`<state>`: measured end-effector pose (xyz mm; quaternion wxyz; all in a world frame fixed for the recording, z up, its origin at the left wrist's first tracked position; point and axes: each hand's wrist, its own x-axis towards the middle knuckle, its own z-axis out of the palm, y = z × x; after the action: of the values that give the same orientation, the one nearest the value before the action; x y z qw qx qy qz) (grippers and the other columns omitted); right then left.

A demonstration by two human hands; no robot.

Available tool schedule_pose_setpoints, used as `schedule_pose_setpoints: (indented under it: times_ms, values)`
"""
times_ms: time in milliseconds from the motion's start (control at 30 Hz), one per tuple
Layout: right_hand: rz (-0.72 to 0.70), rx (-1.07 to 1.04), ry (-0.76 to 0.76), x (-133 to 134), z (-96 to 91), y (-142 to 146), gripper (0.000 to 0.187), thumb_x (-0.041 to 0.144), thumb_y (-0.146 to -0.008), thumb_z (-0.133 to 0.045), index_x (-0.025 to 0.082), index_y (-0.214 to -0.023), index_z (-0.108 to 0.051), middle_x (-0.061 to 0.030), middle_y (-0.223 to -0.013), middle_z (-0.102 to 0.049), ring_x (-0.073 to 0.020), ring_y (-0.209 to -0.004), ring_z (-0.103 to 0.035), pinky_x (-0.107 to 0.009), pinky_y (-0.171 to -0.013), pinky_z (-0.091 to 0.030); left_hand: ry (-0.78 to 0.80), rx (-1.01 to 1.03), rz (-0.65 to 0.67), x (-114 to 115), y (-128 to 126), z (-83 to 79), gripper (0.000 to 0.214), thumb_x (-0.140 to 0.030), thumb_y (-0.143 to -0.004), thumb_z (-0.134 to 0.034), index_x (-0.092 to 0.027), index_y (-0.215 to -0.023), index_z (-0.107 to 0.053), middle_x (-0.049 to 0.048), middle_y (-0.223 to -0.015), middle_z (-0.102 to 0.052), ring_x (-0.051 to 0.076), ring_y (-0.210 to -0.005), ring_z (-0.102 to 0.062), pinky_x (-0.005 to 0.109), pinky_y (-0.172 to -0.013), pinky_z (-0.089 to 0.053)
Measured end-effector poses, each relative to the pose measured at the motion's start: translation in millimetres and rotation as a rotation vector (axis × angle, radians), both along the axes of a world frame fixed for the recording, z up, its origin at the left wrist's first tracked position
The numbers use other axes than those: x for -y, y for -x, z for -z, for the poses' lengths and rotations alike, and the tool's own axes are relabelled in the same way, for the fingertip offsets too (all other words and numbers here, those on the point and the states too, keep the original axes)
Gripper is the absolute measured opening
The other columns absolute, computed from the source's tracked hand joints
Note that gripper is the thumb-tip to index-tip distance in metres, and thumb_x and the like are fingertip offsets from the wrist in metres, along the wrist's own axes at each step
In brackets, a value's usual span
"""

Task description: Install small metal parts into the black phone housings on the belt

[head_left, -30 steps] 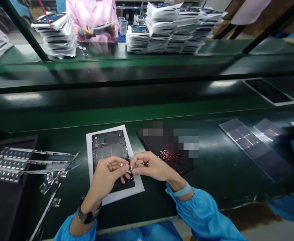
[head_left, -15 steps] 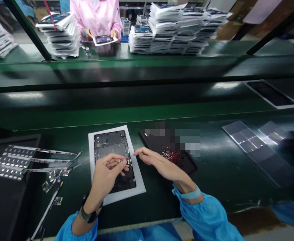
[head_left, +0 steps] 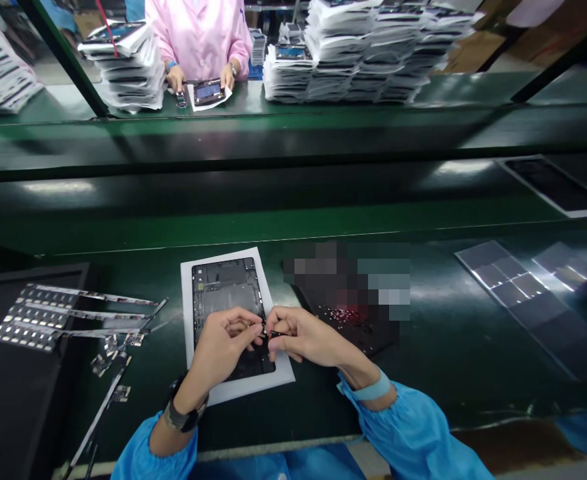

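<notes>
The left hand (head_left: pixel 228 343) is pinching a small component (head_left: pixel 263 331); the right hand (head_left: pixel 303 335) is curling alongside at three o'clock, its hold indistinct. The tablet shell (head_left: pixel 228 290) is lying beneath, extending toward twelve, its long axis running nearly twelve-to-six, left hand nearer.

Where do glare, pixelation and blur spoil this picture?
In the head view: two pale glare patches on the dark strip; coarse squares mask part of the black tray; the small part between the left hand and right hand is too indistinct to identify.
</notes>
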<state>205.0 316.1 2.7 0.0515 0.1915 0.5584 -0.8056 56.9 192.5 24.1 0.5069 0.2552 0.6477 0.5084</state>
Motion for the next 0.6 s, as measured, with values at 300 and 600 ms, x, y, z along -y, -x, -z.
schedule_pose_setpoints:
  times_ms: [300,600]
  values:
    - [0.035,0.002,0.015,6.7,1.6,1.8,0.032,0.034,-0.080,-0.073,0.019,-0.087,-0.046,0.0015,-0.067,-0.071,-0.0040,-0.036,-0.040,-0.017,-0.037,-0.029,-0.004,0.000,0.074,2.8,-0.2,-1.0,0.013,-0.025,-0.078,-0.069,-0.013,-0.082,-0.073,0.0048,-0.064,-0.072,0.016,-0.062,-0.068,0.024,-0.058,-0.053]
    - [0.036,0.030,0.017,8.5,0.3,0.7,0.023,0.024,-0.078,-0.068,0.019,-0.085,-0.047,0.0024,-0.063,-0.069,-0.0040,-0.036,-0.040,-0.016,-0.037,-0.029,0.023,-0.020,0.076,1.5,-2.5,-1.7,0.012,-0.024,-0.077,-0.068,-0.013,-0.079,-0.074,0.0051,-0.064,-0.073,0.017,-0.062,-0.068,0.024,-0.061,-0.054]
